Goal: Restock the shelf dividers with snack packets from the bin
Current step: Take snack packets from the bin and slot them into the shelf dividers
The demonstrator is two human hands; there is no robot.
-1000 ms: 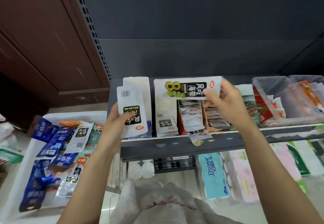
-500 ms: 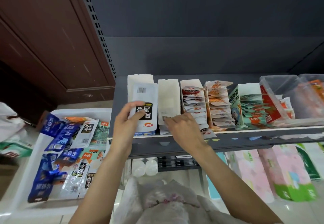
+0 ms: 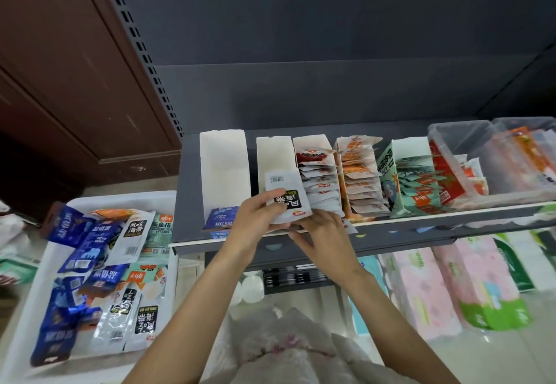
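The white seaweed snack packet [image 3: 287, 195] looks light and flat, a thin flexible pouch that will bend and crinkle under pressure; its glossy film is probably a little slippery, so a pinch across the lower edge or along one side seam seems the safest hold, keeping it from buckling as it slides down into a narrow slot. It is white with a barcode near its top, a black label with pale characters in the middle and a small red logo low on the right. It stands upright at the near end of the second white cardboard divider [image 3: 273, 155] from the left on the grey shelf [image 3: 189, 203]. The left hand [image 3: 255, 218] has its grip on the packet, thumb across the front and fingers behind. The right hand [image 3: 326, 239] sits just under and to the right of it, fingers curled at the packet's bottom edge; whether it pinches the packet I cannot tell. More of the same packets lie in the white bin [image 3: 45, 263] to the near left, among blue ones
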